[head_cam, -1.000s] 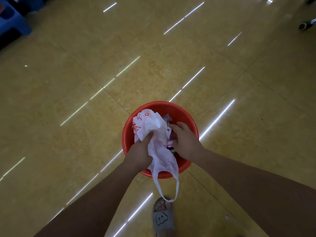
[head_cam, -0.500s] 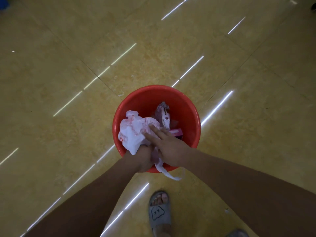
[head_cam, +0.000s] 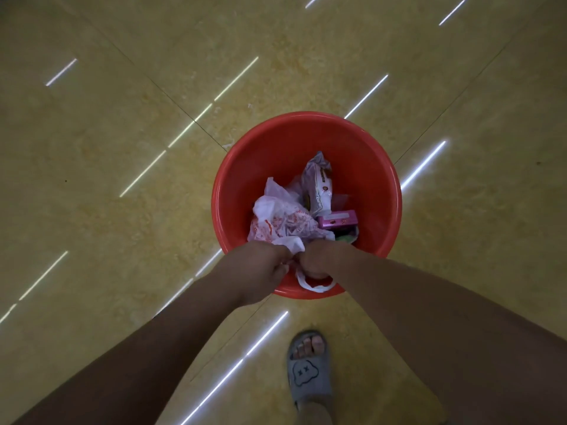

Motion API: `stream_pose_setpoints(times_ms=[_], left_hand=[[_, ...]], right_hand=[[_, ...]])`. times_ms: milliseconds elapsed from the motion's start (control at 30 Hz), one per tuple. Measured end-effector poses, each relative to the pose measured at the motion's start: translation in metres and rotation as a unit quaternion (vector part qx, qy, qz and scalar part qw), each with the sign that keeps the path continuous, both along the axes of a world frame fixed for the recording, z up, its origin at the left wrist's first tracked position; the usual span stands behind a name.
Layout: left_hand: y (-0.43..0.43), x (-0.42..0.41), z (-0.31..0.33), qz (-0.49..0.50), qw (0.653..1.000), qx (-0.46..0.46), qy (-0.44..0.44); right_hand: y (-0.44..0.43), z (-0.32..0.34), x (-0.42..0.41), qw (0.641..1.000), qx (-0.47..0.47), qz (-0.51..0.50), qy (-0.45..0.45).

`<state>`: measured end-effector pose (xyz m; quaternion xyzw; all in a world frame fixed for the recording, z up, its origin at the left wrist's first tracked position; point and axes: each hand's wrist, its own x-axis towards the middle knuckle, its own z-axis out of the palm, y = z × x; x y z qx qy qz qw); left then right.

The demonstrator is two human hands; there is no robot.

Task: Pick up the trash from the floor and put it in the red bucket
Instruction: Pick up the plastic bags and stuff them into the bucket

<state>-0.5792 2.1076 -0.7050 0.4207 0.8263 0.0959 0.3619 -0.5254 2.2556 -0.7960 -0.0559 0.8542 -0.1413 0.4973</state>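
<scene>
Tiled floor [head_cam: 122, 240]; slipper [head_cam: 310, 375] near red bucket [head_cam: 306, 124]; left hand [head_cam: 260, 268], right hand [head_cam: 322, 259] grip bag [head_cam: 282, 225].

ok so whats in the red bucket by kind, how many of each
plastic bag: 1
snack packet: 1
pink box: 1
green scrap, mostly hidden: 1
Total in the bucket: 4 that can be made out
</scene>
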Motion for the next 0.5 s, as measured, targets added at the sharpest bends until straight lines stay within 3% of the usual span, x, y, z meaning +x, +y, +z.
stream_pose_setpoints(times_ms=[300, 500], left_hand=[[0.003, -0.006, 0.015, 0.014, 1.000, -0.007, 0.026], [0.014, -0.003, 0.046, 0.075, 0.996, 0.018, 0.044]], right_hand=[[0.008, 0.006, 0.000, 0.998, -0.048, -0.037, 0.020], [0.039, 0.060, 0.005, 0.976, -0.084, -0.149, 0.139]])
